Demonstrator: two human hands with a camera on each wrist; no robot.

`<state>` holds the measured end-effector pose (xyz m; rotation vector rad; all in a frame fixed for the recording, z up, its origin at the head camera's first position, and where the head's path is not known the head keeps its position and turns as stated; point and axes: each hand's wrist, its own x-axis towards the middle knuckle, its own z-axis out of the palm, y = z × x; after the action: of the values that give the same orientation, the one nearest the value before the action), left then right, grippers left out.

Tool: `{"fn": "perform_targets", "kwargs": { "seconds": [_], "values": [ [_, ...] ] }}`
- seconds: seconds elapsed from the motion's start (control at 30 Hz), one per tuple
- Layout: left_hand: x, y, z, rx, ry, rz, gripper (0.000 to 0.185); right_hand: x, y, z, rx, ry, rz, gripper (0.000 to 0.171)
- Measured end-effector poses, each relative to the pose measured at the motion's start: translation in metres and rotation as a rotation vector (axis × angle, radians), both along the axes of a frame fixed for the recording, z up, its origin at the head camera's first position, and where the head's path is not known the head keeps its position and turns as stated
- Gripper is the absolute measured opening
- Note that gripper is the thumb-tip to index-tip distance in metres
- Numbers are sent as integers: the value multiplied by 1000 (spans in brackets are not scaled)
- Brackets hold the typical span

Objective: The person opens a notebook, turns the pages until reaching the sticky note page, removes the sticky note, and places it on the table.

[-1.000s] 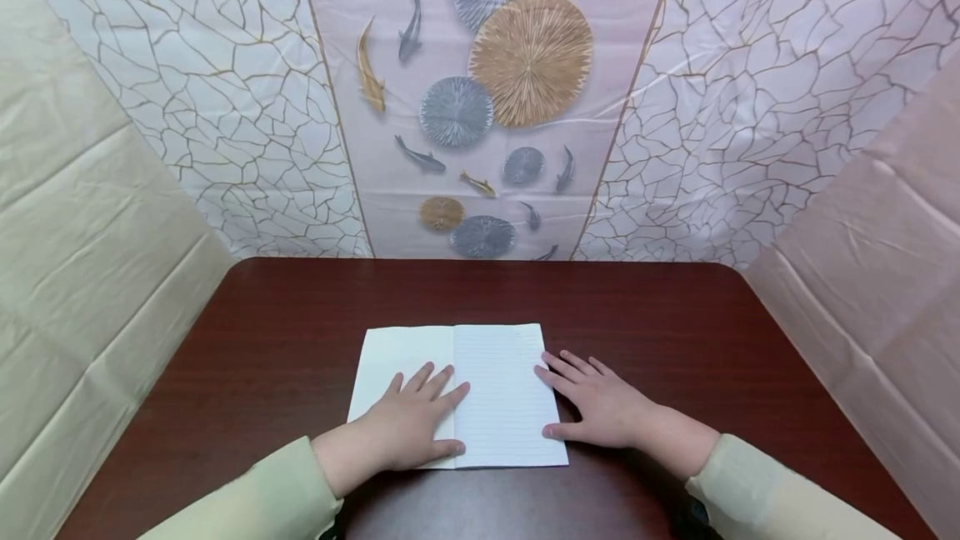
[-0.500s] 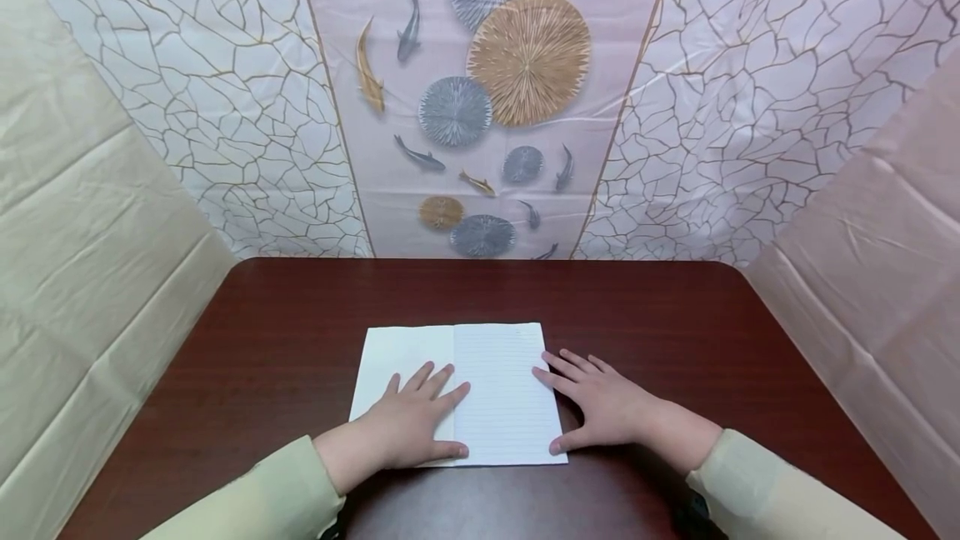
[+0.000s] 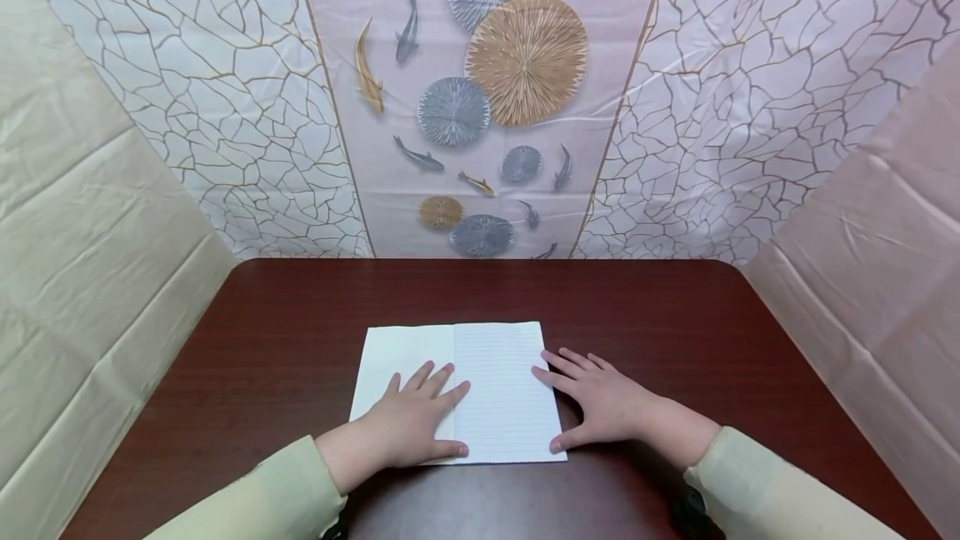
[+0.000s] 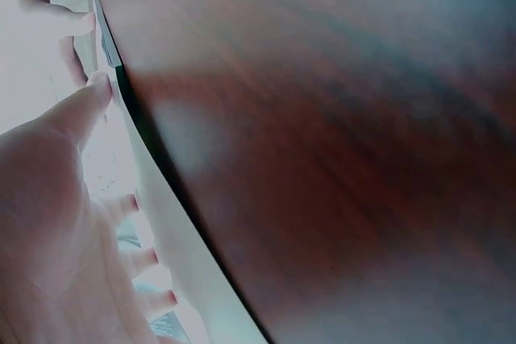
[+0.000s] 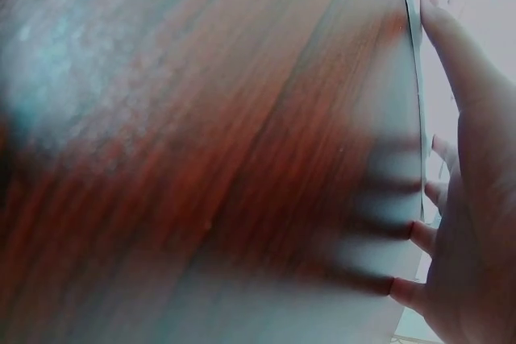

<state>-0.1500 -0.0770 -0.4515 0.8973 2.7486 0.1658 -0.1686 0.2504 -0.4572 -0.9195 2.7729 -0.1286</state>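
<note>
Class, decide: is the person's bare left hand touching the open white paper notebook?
Touching. The left wrist view shows the left hand, fingers spread, its fingertips meeting the notebook with no visible gap.

Dark red-brown table [image 3: 637, 307], fish-print backdrop [image 3: 472, 107], probably cloth, behind it, beige drapes [image 3: 82, 307] on either side.

Head cam bright; pale glare btm ctr on glossy red-brown wood-grain surface [image 3: 637, 307]. Wrist cams blurry, whites blown out, shadows soft.
</note>
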Motion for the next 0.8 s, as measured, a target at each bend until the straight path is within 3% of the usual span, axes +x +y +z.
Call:
{"fn": "perform_targets", "kwargs": {
  "seconds": [0.53,0.8],
  "values": [
    [-3,1,-3,1,-3,6,87,-2,-2,-3,-9,34,-7,102],
    [-2,3,-1,16,58,9,83,-4,-4,-1,12,38,-18,101]
  ]
}}
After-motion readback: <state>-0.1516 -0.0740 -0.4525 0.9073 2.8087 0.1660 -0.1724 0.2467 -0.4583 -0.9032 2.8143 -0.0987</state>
